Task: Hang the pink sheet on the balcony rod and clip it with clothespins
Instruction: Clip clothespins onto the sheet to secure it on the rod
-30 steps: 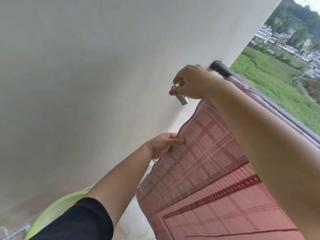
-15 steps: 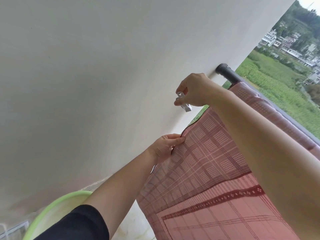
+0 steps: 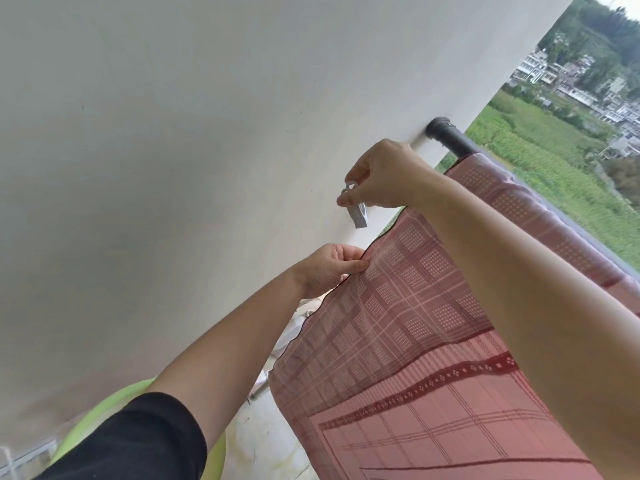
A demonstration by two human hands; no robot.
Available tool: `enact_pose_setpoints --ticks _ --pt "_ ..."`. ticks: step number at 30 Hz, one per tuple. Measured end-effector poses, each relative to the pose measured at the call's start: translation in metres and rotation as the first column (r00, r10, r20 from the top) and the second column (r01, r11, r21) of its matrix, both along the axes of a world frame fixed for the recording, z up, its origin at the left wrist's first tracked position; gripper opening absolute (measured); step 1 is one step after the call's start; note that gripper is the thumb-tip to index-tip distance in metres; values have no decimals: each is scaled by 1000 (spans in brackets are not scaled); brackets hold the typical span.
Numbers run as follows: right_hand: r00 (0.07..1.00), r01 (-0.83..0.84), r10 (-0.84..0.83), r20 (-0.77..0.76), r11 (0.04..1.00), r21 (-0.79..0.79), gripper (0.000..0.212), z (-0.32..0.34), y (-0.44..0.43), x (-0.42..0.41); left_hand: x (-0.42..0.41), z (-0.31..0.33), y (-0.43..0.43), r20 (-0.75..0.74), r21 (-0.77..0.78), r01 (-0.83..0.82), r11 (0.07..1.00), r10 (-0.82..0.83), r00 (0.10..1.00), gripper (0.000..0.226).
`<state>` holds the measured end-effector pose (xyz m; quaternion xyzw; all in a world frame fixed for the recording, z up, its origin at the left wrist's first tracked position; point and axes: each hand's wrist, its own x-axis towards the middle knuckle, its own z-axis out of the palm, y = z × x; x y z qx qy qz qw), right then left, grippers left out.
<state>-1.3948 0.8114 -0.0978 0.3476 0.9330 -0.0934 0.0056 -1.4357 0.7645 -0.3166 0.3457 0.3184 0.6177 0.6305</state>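
Clothespin (image 3: 358,214) in right hand (image 3: 385,178), above sheet (image 3: 415,306)

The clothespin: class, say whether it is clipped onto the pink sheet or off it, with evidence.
Off it. The right hand pinches the clothespin in mid-air, clear of the pink sheet and the rod.

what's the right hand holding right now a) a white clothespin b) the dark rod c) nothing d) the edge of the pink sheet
A: the right hand pinches a white clothespin by its top, while the left hand is the one that holds the edge of the pink sheet.
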Motion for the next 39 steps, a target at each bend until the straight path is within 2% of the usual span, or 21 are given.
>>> enact_pose_setpoints --ticks 7,14,20,23,25,27,29,31,32,34,36,39 --pt "997 -14 16 73 1000 -24 36 -12 -8 -4 1 -7 -4 18 -58 -106 993 108 994 36" --pt "986 79 -84 142 996 39 25 -22 -6 2 0 -9 -3 47 -51 -125 991 127 991 19" --pt "934 35 -70 350 994 105 37 -21 -12 1 -1 -9 -7 25 -50 -157 986 158 987 29" --pt "926 5 -35 377 997 81 37 -22 -12 3 0 -6 -11 9 -52 -164 985 165 986 24" --pt "912 -28 -6 409 997 78 46 -22 -10 3 0 -4 -13 -5 -58 -163 985 163 987 20" --pt "920 -53 19 391 996 77 60 -23 -9 4 -2 -3 -16 -42 -71 -164 984 161 986 21" --pt "971 -62 53 235 998 33 66 -25 -7 7 -4 -1 -20 -149 -116 -237 965 219 964 21" --pt "993 -117 115 36 991 66 61 -30 -10 15 -7 1 -26 -384 -168 -430 887 343 857 19" --pt "987 -149 156 -37 979 140 57 -34 -14 20 -9 1 -29 -533 -168 -540 825 385 753 21" --pt "953 -204 264 -147 921 332 48 -47 -25 34 -15 -3 -38 -799 -99 -694 714 359 483 32" --pt "905 -214 345 -248 874 436 43 -69 -38 50 -21 -11 -53 -924 1 -754 657 289 251 44" --pt "887 -161 318 -334 892 422 43 -124 -56 85 -21 -33 -81 -971 95 -770 631 228 67 54"
